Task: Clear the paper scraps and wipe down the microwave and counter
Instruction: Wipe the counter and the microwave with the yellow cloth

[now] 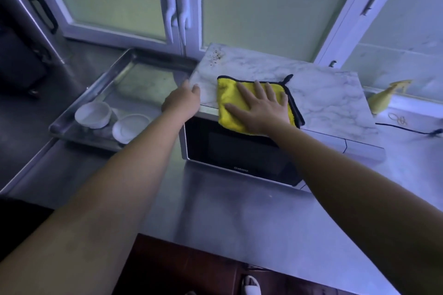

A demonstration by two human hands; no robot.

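The right hand [261, 108] lies flat with fingers spread, pressing the yellow cloth [227, 103] under its palm onto the microwave [239, 148] top. The left hand [183, 100], just left of the cloth, grips the microwave's near-left corner. Crumbs [217, 55] lie beyond both hands.

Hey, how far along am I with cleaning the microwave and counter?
Done: no paper scraps show on the counter. In hand: your right hand presses the yellow cloth flat on the microwave top; your left hand grips its corner. Left: brown specks at the far corner, then the counter.
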